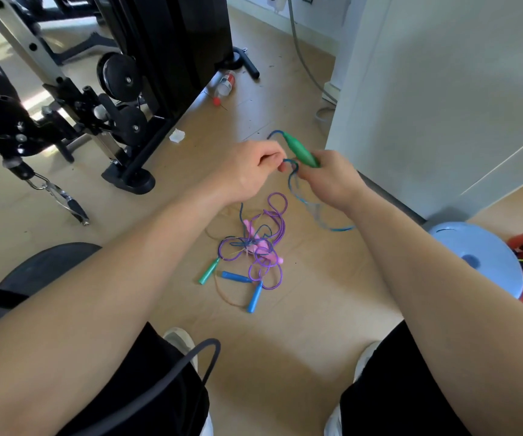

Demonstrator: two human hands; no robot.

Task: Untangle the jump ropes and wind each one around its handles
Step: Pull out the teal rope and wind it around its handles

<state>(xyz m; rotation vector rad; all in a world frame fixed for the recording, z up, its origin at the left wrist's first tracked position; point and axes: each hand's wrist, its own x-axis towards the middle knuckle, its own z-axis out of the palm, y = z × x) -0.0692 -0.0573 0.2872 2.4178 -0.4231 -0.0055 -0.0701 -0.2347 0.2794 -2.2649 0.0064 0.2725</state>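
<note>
Rope work, held above the floor: the green handle (301, 151) sits in the right hand (328, 180), fingers curled round its near end, its tip pointing up and away. The blue rope (292, 171) leaves that tip, loops back beside the handle and trails off down to the right in a blur. The left hand (249, 171) is close in beside it, fingers curled, thumb and fingertips pinching the loop.

Down below on the wooden floor (301, 309) lies the tangle: a purple rope (277, 215) coiled over the pink handles (254, 236), a teal handle (209, 272) poking out at the near left, two blue handles (236, 276) just beside it, and a thin tan rope (222, 295) curving under them.

Further out, a black gym machine (159, 58) stands on the left with a spray can (225, 84) lying by its base, and a pale blue stool (487, 256) sits on the right.
</note>
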